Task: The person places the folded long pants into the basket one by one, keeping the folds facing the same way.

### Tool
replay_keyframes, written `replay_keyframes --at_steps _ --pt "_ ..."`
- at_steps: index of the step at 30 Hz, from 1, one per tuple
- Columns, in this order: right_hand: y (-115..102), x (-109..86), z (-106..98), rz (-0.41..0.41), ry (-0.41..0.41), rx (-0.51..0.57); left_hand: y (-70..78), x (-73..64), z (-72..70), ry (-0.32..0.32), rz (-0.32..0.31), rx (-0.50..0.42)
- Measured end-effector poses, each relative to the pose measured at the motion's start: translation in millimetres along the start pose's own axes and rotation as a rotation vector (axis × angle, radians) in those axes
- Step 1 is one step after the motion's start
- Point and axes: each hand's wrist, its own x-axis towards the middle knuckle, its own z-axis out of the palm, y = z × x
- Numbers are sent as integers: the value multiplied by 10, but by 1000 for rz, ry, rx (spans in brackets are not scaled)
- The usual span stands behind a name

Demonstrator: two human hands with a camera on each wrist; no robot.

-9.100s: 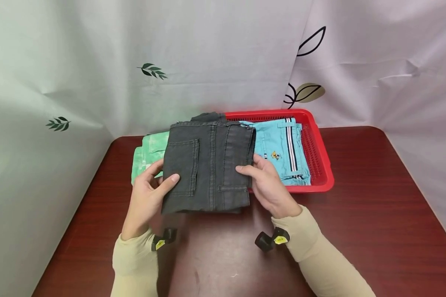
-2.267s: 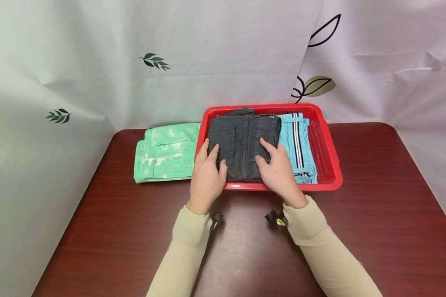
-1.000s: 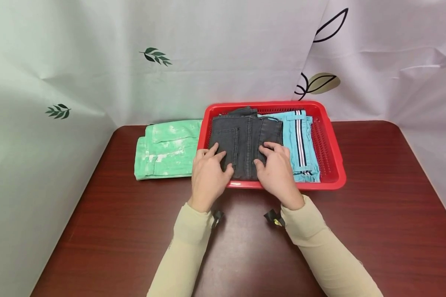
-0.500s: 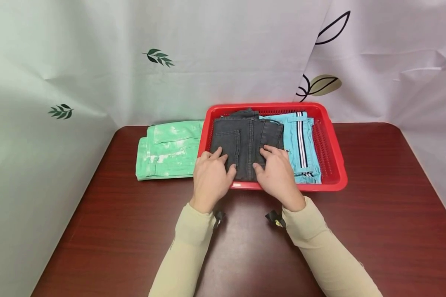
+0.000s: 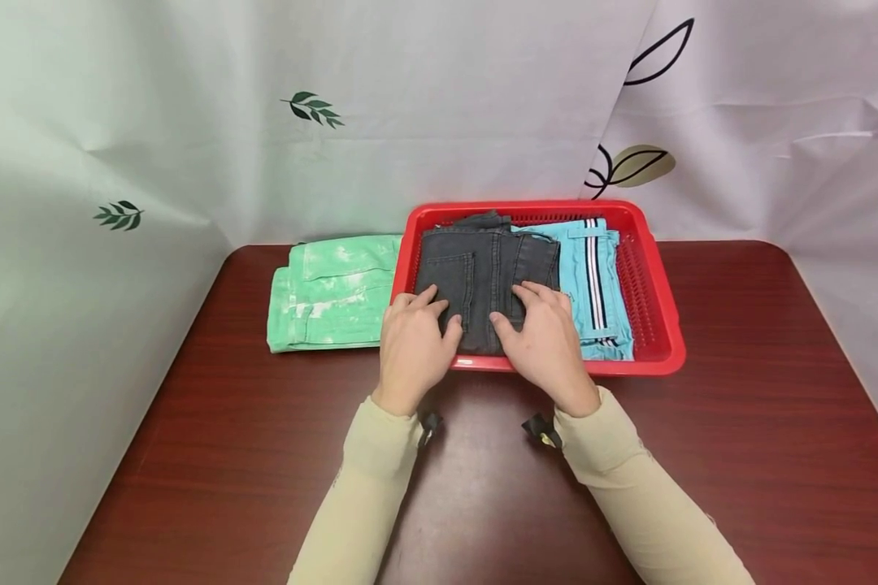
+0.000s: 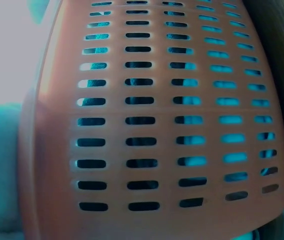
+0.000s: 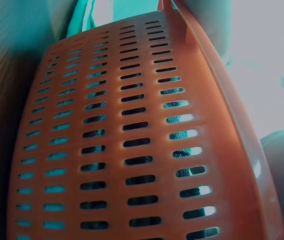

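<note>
Folded dark grey jeans (image 5: pixel 449 272) lie in the left part of a red slotted basket (image 5: pixel 669 313), a back pocket facing up. My left hand (image 5: pixel 415 345) rests on their near left part, fingers spread and slightly bent. On the near right part lies my right hand (image 5: pixel 545 341), its thumb on the cloth close to the side seam. Both hands reach over the basket's near rim. Beside the jeans, folded light blue pants (image 5: pixel 574 264) with a striped band fill the basket's right part. Both wrist views mostly show the basket's slotted outer wall (image 6: pixel 115 112), with cloth visible through the slots.
Folded green pants (image 5: pixel 340 284) with white patches lie on the dark red wooden table (image 5: pixel 739 382), left of the basket. A pale curtain (image 5: pixel 439 97) with leaf prints hangs behind and at both sides.
Earlier both hands held the folded jeans up in front of the basket; now the jeans lie inside it under the hands. In the last second the hands have shifted only slightly.
</note>
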Motion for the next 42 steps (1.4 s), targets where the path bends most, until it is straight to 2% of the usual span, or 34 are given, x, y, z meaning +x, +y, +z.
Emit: replay_keyframes --at_steps 13,20,30,42 --pt "-36 -35 4 -4 22 16 -15 2 -64 -20 -21 -124" --pt "-42 -31 10 -19 47 46 -20 5 -128 -32 -60 -188" --pt "-60 -55 18 -63 112 150 -102 0 -239 9 -73 -288" --pt "-103 -98 4 -134 166 226 -257 10 -363 59 -106 -311"
